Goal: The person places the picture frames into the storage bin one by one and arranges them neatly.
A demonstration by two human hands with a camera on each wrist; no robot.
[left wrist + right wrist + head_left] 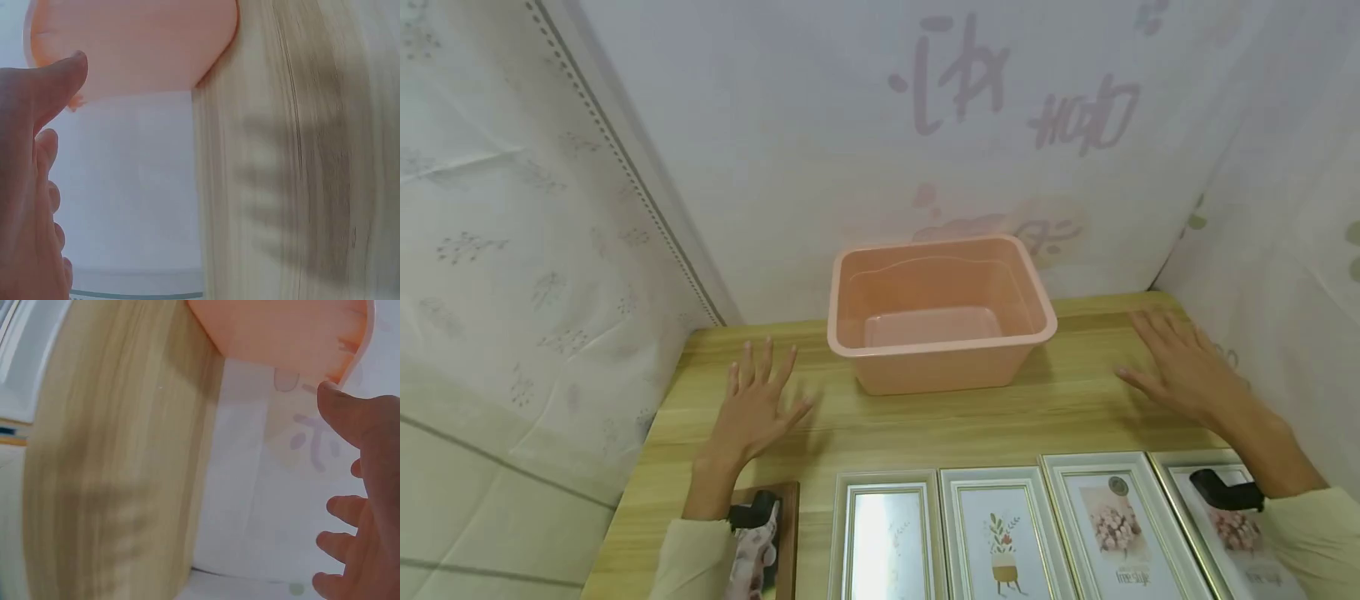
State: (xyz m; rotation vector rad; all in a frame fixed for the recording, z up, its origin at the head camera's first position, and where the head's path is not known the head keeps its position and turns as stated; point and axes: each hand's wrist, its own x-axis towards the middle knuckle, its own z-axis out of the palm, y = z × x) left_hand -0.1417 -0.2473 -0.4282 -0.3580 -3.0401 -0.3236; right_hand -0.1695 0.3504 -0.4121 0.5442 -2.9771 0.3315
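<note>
A pink plastic bin (932,367) stands at the back of the wooden table, its inside bare. To its left my left hand (756,417) hovers over the table with fingers spread, holding nothing. My right hand (1187,371) is off to the bin's right, also spread and holding nothing. Both hands cast shadows on the wood and are apart from the bin. In the left wrist view the thumb (62,78) overlaps the bin's side (144,44). The right wrist view shows the right thumb (344,412) below the bin's corner (281,337).
Along the near edge lie several picture frames: a silvery blank one (887,533), one with a potted plant print (1000,533), and flower prints (1116,525). A brown-framed picture (786,542) lies under the left wrist. Printed curtains (760,167) enclose the table (820,433).
</note>
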